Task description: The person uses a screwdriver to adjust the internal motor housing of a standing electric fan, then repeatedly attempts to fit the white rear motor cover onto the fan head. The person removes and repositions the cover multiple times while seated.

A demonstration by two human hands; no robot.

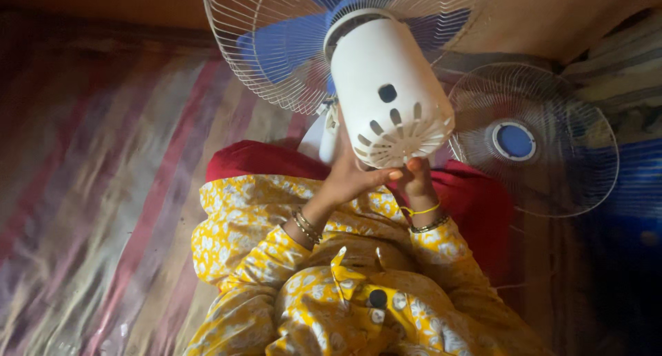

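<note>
The left hand (348,177) cups the rear end of the motor housing (389,94), fingers curled around its lower rim with the thumb lying across the vented end. The right hand (417,180) is beside it, fingertips pressed against the same rim from below; how much of the rim it actually grips cannot be told, since the housing hides most of the fingers. Both wrists wear bangles.

The housing is white, drum-shaped, slotted at the back, and tilted toward the camera over the person's lap. In front of it sit the blue blades (279,42) inside the rear grille (265,46), a white wire cage that stays attached and points away toward the top of the view.

A second grille (534,139), with a blue centre cap, lies apart to the right, flat on the floor. The person sits in yellow flowered clothing over red cloth (258,161), on a striped mat (96,190).
</note>
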